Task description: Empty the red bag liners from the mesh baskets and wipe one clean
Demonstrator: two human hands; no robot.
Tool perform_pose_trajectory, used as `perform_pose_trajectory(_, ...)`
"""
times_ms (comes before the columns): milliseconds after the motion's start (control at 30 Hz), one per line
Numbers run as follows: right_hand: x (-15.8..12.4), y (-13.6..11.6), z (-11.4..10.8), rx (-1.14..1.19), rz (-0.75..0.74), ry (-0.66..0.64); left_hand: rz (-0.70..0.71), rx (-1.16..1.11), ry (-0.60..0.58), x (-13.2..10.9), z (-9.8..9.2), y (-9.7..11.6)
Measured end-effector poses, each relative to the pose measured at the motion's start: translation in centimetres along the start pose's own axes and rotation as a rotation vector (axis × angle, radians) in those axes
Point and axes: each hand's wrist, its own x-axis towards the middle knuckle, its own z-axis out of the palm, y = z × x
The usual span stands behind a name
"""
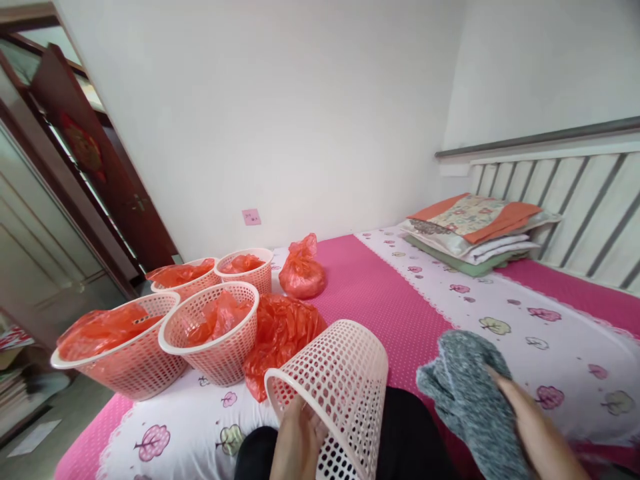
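Observation:
My left hand (pixel 299 433) reaches inside a pale pink perforated plastic basket (pixel 345 380), which lies tilted on its side above my lap, its mouth toward me. The fingers grip the basket's wall from within. To the right, my right hand (pixel 520 407) is closed around a grey mottled cloth (pixel 475 387), bunched and hanging down, apart from the basket. Just left of the tilted basket lies a crumpled red plastic bag (pixel 285 330). A knotted, filled red plastic bag (pixel 303 270) sits behind it.
Several similar baskets stand at the left, including a front basket (pixel 233 360) and a wide basket (pixel 143 373), with red bags inside. The bed (pixel 365 280) has a pink and white patterned sheet. Folded textiles (pixel 475 227) are stacked by the slatted headboard (pixel 570 207).

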Motion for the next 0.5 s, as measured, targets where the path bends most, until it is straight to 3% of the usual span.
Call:
perform_pose_trajectory(133, 0.2, -1.0, 1.9, 0.009, 0.102, 0.194, 0.029, -0.192, 0.010, 0.1, 0.7, -0.4)
perform_pose_trajectory(300, -1.3, -0.5, 3.8, -0.154, 0.000, 0.180, 0.040, 0.081, 0.012, 0.1, 0.6, -1.9)
perform_pose_trajectory(400, -3.0, -0.6, 6.8, -0.234, -0.187, 0.017, 0.077, 0.139, -0.031, -0.8, 0.5, -3.4)
perform_pose_trajectory(500, -4.5, -0.7, 11.1, -0.355, -0.490, -0.291, 0.160, 0.335, -0.166, -2.1, -0.1, -4.6)
